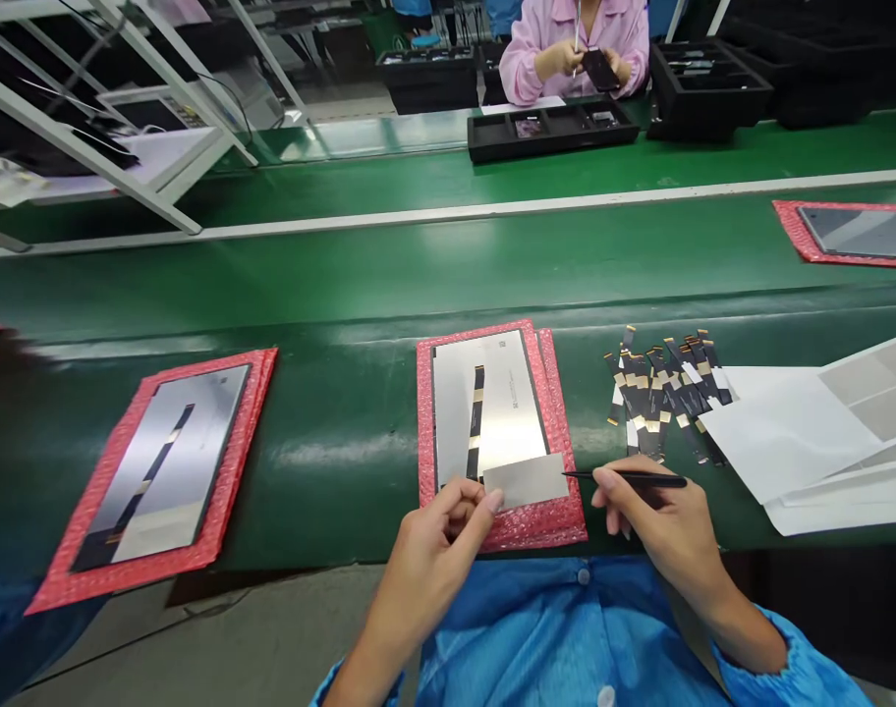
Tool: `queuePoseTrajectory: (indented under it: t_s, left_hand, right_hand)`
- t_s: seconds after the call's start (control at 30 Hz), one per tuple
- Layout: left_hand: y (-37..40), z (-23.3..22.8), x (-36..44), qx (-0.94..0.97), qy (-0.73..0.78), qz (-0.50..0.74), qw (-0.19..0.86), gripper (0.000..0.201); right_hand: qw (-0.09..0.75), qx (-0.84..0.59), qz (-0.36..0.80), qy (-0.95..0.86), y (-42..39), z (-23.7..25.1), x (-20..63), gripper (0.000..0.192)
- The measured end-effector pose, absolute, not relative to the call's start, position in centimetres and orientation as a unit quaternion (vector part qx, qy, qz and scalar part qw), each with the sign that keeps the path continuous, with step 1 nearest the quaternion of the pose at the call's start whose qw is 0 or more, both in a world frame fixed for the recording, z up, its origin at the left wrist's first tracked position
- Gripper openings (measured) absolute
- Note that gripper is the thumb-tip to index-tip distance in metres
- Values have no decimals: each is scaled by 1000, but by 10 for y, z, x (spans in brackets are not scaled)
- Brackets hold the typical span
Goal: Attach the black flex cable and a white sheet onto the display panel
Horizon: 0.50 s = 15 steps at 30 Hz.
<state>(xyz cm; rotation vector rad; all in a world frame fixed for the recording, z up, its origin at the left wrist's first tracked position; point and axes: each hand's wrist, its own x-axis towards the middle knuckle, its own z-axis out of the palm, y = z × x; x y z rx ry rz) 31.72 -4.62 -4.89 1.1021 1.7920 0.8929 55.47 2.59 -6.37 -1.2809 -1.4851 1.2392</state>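
Between finger and thumb, my left hand (448, 530) pinches the left end of a small grey rectangular sheet (529, 480). My right hand (658, 520) grips black tweezers (640, 478), whose tip meets the sheet's right edge. Beneath the sheet lies a silvery display panel (518, 403) on red bubble wrap (555, 422). A black flex cable (476, 417) with gold bands runs up the panel; its lower end is partly covered by the sheet and my left hand. To the right is a pile of similar flex cables (661, 388).
White sheets with grey patches (809, 422) lie on the right. Another panel with a cable (190, 471) rests on bubble wrap at left; a third panel (861, 231) is at far right. Across the green bench, a person in pink (573, 49) works behind a black tray (551, 133).
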Motion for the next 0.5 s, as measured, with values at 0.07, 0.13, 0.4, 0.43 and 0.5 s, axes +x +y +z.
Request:
queuePoseTrajectory:
  t_s: [0.07,0.13,0.4,0.43,0.5]
  left_hand:
    - [-46,-50,313,453,723,344,393,43]
    - [-47,-52,310,462,725,329,390,42]
    - [-51,-51,306,483,732,300,375,37]
    - [-51,-51,306,485,733,297,373,38]
    - [-50,-51,305,487,736,291,370,38]
  right_hand:
    - [397,-501,502,-583,25,-68,550,13]
    - [399,-493,510,-581,23,-71,548,14]
    - [380,-497,508,-592,21,-74,544,12]
    - [376,-501,506,-593,20,-74,544,11]
    - [369,-509,503,-593,20,-74,543,9]
